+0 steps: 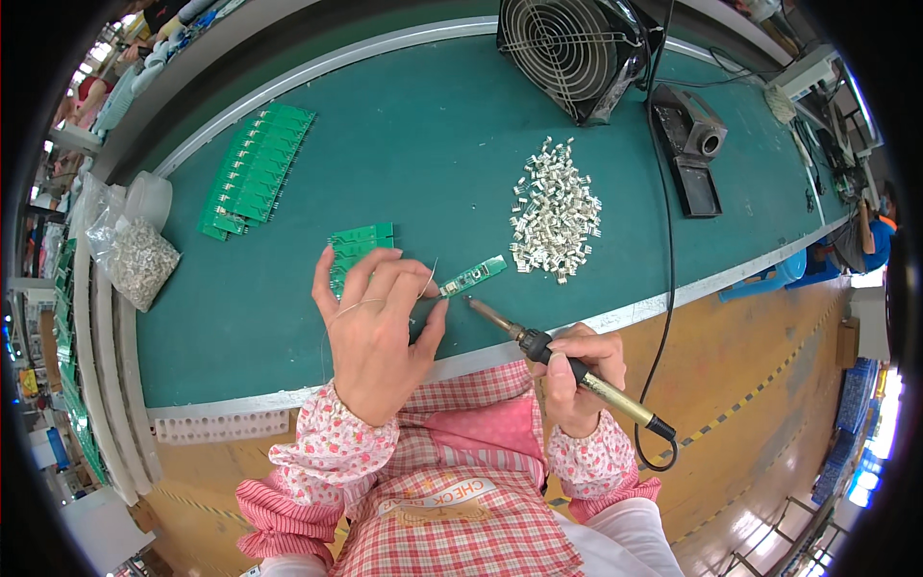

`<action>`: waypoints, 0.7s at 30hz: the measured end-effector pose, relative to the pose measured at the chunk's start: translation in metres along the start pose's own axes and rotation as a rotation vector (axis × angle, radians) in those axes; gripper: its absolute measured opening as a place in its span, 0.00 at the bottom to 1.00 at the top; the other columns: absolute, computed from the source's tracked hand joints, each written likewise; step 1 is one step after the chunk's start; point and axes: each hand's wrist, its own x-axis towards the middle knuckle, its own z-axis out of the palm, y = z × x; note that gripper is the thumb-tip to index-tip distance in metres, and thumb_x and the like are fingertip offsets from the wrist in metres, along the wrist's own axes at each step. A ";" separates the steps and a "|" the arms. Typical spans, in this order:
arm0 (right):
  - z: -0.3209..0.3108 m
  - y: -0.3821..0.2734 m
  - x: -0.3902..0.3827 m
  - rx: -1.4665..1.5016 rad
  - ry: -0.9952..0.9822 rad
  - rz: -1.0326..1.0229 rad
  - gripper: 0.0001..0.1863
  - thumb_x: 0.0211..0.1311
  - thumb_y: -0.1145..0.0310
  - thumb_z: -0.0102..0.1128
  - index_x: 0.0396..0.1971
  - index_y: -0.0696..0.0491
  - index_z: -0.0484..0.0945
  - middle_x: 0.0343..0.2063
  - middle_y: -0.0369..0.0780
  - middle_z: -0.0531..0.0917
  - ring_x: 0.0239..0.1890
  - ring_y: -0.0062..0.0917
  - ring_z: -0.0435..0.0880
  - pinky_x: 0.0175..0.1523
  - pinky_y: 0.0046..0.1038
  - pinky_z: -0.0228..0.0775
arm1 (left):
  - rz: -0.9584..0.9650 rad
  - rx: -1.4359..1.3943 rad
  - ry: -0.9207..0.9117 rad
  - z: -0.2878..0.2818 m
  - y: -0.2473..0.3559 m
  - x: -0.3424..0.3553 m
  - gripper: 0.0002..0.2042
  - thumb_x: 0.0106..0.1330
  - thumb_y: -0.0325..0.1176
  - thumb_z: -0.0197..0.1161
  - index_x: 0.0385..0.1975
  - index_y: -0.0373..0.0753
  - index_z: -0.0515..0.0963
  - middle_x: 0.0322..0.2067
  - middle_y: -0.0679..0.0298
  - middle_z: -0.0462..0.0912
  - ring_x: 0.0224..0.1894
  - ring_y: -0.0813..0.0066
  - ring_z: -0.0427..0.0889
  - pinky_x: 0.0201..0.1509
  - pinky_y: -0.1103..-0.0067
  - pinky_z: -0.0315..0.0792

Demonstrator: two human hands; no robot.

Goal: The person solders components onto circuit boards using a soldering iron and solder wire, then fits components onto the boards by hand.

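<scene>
My left hand (pixel 377 332) is closed, thumb and fingertips pinching one end of a narrow green circuit board (pixel 478 274). A thin strand of solder wire (pixel 433 276) also runs through its fingers and across the back of the hand. My right hand (pixel 584 370) grips a soldering iron (pixel 623 399) with a dark and gold handle. Its tip points left, close below the board; whether they touch I cannot tell. Partly hidden behind my left fingers lies a green board panel (pixel 370 236). A heap of small white connectors (pixel 556 216) sits right of the board.
Overlapping green boards (pixel 258 168) lie at the far left of the green mat. A fan (pixel 560 53) with a wire grille and a black iron stand (pixel 687 144) stand at the back right. The iron's black cord (pixel 670 288) hangs beside my right hand. A plastic bag (pixel 142 264) of small parts sits left.
</scene>
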 end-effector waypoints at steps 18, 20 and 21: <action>0.003 0.000 0.000 -0.096 -0.002 -0.031 0.10 0.54 0.77 0.66 0.35 0.58 0.75 0.18 0.40 0.82 0.18 0.24 0.80 0.24 0.24 0.70 | 0.072 -0.062 -0.042 -0.004 0.001 -0.002 0.07 0.54 0.26 0.63 0.21 0.39 0.71 0.36 0.68 0.80 0.50 0.63 0.79 0.69 0.53 0.49; 0.004 0.000 0.000 -0.101 -0.002 -0.038 0.10 0.54 0.77 0.67 0.35 0.58 0.75 0.19 0.40 0.82 0.18 0.25 0.80 0.24 0.24 0.70 | 0.080 -0.067 -0.056 -0.003 0.000 -0.002 0.07 0.54 0.26 0.63 0.20 0.39 0.71 0.37 0.68 0.79 0.50 0.63 0.79 0.69 0.53 0.48; 0.004 0.000 0.000 -0.104 -0.003 -0.045 0.10 0.54 0.77 0.67 0.35 0.58 0.75 0.19 0.40 0.82 0.18 0.25 0.80 0.24 0.24 0.70 | 0.079 -0.067 -0.056 -0.003 0.000 -0.002 0.07 0.54 0.26 0.63 0.20 0.39 0.71 0.37 0.68 0.79 0.50 0.63 0.79 0.69 0.53 0.48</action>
